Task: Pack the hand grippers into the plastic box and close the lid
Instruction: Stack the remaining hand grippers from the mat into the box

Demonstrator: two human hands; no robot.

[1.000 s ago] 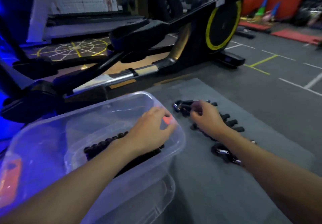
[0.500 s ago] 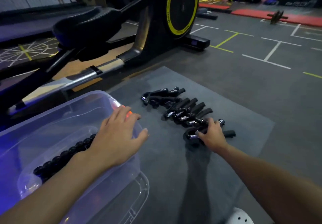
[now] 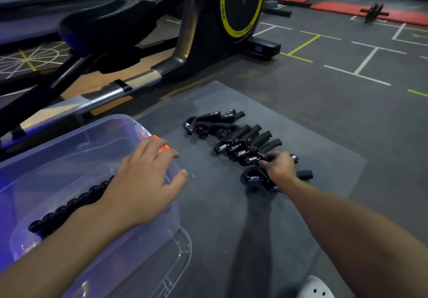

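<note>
While my left hand [image 3: 143, 182] rests fingers-spread on box [image 3: 69, 135] rim, my right hand [image 3: 280, 170] curls round nearest gripper [image 3: 251, 177]; other grippers [image 3: 240, 135] lie rowed on mat [image 3: 324, 149], right of box, row running far-left to near-right. Right hand nearer.

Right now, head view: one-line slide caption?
Left hand rests on the clear plastic box; right hand grips a hand gripper on the grey mat.
</note>
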